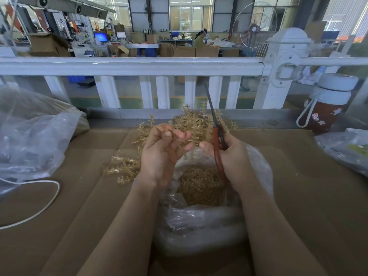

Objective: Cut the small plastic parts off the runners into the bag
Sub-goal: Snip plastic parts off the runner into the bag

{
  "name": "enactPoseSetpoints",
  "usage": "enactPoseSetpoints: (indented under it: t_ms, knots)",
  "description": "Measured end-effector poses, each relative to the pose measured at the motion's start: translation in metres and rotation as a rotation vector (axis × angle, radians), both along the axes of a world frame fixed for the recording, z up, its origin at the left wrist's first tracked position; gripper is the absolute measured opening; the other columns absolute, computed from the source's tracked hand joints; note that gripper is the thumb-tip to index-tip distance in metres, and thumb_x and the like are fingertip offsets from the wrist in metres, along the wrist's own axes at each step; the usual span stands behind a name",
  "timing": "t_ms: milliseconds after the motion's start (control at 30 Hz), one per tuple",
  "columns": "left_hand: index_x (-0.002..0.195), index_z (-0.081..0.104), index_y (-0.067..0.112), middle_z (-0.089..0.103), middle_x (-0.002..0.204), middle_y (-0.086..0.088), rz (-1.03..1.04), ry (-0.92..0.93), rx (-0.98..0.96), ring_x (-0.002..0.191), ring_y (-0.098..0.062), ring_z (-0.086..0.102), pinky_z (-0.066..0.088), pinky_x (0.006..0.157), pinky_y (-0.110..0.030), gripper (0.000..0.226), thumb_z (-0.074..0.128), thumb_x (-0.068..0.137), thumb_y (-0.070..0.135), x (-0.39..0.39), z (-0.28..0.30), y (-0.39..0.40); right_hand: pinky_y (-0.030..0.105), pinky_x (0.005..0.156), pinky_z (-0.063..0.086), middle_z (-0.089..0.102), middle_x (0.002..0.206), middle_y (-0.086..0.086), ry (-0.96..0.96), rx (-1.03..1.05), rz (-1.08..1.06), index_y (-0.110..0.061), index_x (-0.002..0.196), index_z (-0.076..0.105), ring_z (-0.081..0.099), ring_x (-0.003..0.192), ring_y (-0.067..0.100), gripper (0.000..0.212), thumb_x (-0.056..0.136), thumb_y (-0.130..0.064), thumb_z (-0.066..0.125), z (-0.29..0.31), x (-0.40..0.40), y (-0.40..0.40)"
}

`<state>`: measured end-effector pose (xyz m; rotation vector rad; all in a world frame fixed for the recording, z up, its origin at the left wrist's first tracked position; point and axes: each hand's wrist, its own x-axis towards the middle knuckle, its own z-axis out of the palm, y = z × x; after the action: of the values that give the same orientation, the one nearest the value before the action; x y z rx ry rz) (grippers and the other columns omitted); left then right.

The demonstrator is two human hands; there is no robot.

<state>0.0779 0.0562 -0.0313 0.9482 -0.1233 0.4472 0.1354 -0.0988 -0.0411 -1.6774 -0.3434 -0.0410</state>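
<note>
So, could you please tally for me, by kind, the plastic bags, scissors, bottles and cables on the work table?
Clear plastic bags: 3, the bag of cut parts between the hands, one at the left, one at the right edge
Scissors: 1, held in the right hand
Bottles: 1
White cables: 1
Total: 6

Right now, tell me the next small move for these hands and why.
Probably bring the red-handled scissors down from pointing upward and open the blades on the amber plastic runner that the left hand holds. The right hand holds the scissors with blades together, and the runner already hangs above the clear plastic bag of cut parts.
</note>
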Motion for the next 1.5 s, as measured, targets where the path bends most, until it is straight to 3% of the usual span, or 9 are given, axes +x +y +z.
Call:
enactPoseSetpoints:
  t_ms: [167, 267, 433, 600, 800, 967, 1233, 1400, 1500]
  knots:
    - [0.093, 0.051, 0.012, 0.066, 0.084, -0.009, -0.039, 0.022, 0.001, 0.091, -0.026, 0.069, 0.058, 0.077, -0.043, 0.027, 0.030, 0.105, 0.001, 0.001, 0.000, 0.000, 0.019, 0.066, 0.055, 0.073, 0.075, -0.009, -0.033, 0.019, 0.014, -0.024, 0.088, 0.069, 0.069, 0.071, 0.008, 0.015, 0.083, -0.025, 0.083, -0.002, 0.003, -0.001]
    - [0.102, 0.055, 0.012, 0.069, 0.091, -0.010, -0.062, 0.086, -0.003, 0.093, -0.026, 0.068, 0.059, 0.080, -0.045, 0.014, 0.045, 0.099, 0.003, 0.000, 0.001, 0.000, 0.039, 0.073, 0.058, 0.068, 0.071, -0.005, -0.007, 0.139, 0.023, -0.022, 0.081, 0.063, 0.066, 0.072, 0.017, 0.021, 0.084, -0.012, 0.082, -0.003, 0.005, -0.002]
    - [0.124, 0.049, 0.008, 0.071, 0.116, -0.016, -0.048, 0.234, -0.046, 0.094, -0.026, 0.073, 0.061, 0.076, -0.040, 0.059, 0.073, 0.070, 0.004, 0.000, 0.001, -0.002, 0.023, 0.066, 0.052, 0.062, 0.065, -0.013, -0.077, 0.204, 0.032, -0.025, 0.077, 0.061, 0.060, 0.063, 0.006, 0.025, 0.086, -0.011, 0.079, -0.004, 0.008, -0.005]
    - [0.111, 0.060, 0.001, 0.076, 0.093, -0.010, -0.184, 0.399, 0.130, 0.077, -0.019, 0.073, 0.059, 0.064, -0.028, 0.049, 0.078, 0.069, 0.017, -0.004, 0.001, -0.001, 0.022, 0.070, 0.048, 0.063, 0.066, -0.018, -0.108, 0.220, 0.021, -0.023, 0.081, 0.061, 0.059, 0.064, 0.001, 0.022, 0.084, -0.011, 0.080, -0.004, 0.009, -0.005]
    - [0.074, 0.080, 0.017, 0.078, 0.092, -0.008, -0.267, 0.459, 0.303, 0.078, -0.014, 0.074, 0.057, 0.061, -0.022, 0.020, 0.083, 0.059, 0.031, -0.006, 0.001, 0.000, 0.012, 0.067, 0.047, 0.062, 0.065, -0.019, -0.190, 0.218, 0.006, -0.022, 0.080, 0.061, 0.059, 0.065, -0.002, 0.024, 0.084, -0.008, 0.080, -0.004, 0.008, -0.006]
    - [0.084, 0.057, 0.014, 0.077, 0.091, -0.013, -0.218, 0.463, 0.232, 0.078, -0.021, 0.075, 0.057, 0.055, -0.024, 0.039, 0.086, 0.058, 0.013, -0.006, 0.001, -0.001, 0.013, 0.068, 0.047, 0.060, 0.067, -0.018, -0.229, 0.146, 0.036, -0.023, 0.082, 0.059, 0.057, 0.066, -0.001, 0.026, 0.085, -0.008, 0.080, -0.006, 0.007, -0.003]
    - [0.082, 0.052, 0.016, 0.075, 0.081, -0.011, -0.063, 0.266, 0.031, 0.074, -0.021, 0.075, 0.057, 0.058, -0.024, 0.034, 0.078, 0.065, 0.004, 0.001, -0.001, -0.001, 0.013, 0.070, 0.049, 0.072, 0.084, -0.019, -0.190, 0.079, -0.017, -0.031, 0.091, 0.067, 0.068, 0.080, -0.003, 0.036, 0.070, -0.052, 0.086, -0.004, 0.004, -0.002]
    - [0.083, 0.052, 0.010, 0.074, 0.081, -0.013, 0.026, 0.106, -0.041, 0.080, -0.023, 0.074, 0.060, 0.071, -0.027, 0.032, 0.075, 0.065, -0.003, 0.005, -0.003, 0.003, 0.010, 0.070, 0.046, 0.067, 0.096, -0.032, -0.277, -0.202, 0.006, -0.045, 0.093, 0.061, 0.063, 0.091, -0.011, 0.048, 0.062, -0.080, 0.069, -0.004, -0.001, -0.001]
    - [0.086, 0.049, 0.011, 0.072, 0.076, -0.005, 0.081, 0.030, -0.028, 0.078, -0.019, 0.073, 0.060, 0.072, -0.026, 0.035, 0.074, 0.066, -0.002, 0.006, -0.003, 0.005, 0.019, 0.068, 0.046, 0.067, 0.089, -0.022, -0.344, -0.399, -0.016, -0.041, 0.093, 0.059, 0.062, 0.083, -0.007, 0.053, 0.062, -0.083, 0.066, -0.008, -0.001, -0.001]
